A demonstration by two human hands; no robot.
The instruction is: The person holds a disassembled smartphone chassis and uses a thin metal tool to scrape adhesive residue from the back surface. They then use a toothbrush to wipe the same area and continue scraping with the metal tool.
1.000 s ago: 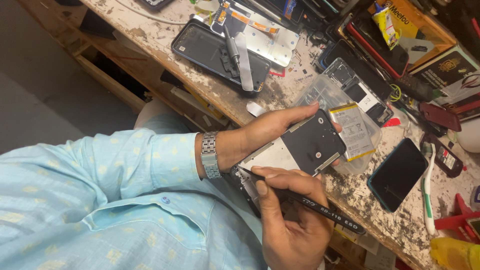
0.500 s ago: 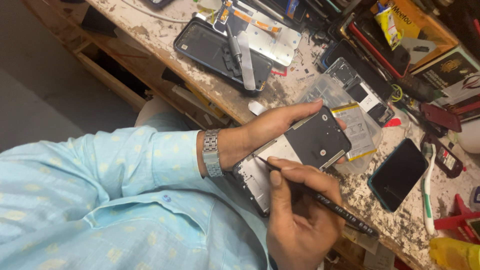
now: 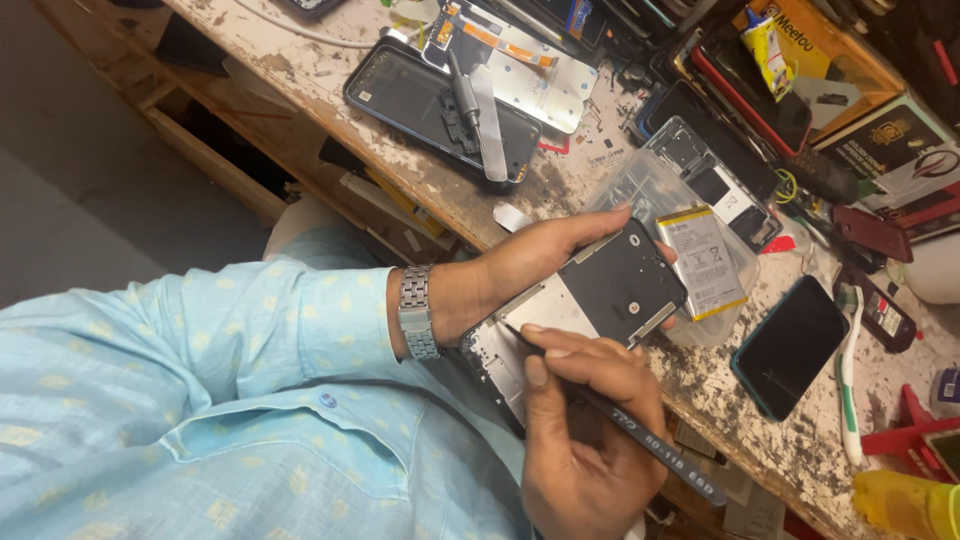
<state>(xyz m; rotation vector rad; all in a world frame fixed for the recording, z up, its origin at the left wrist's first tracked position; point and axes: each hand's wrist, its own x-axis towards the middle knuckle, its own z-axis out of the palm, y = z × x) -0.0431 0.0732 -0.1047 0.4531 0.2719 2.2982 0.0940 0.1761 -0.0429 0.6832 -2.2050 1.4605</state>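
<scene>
My left hand (image 3: pixel 520 265) cups an opened phone frame (image 3: pixel 590 300) from behind, its silver and black inner plate facing up; a metal watch sits on that wrist. My right hand (image 3: pixel 585 430) grips a black pen-like tool (image 3: pixel 640 440) like a pencil. The tool's tip rests on the silver part of the frame near its lower left end. Both hands hover over the front edge of the worn workbench (image 3: pixel 400 160).
Beside the frame lie a loose phone battery (image 3: pixel 705 260), a clear plastic cover (image 3: pixel 640 190) and a dark phone (image 3: pixel 790 345). A black back cover (image 3: pixel 420 100) with a metal tool on it sits at the back left. Boxes and parts crowd the right.
My right hand has shifted the tool slightly, its tip moving along the silver part of the frame. The left hand keeps holding the frame in the same place.
</scene>
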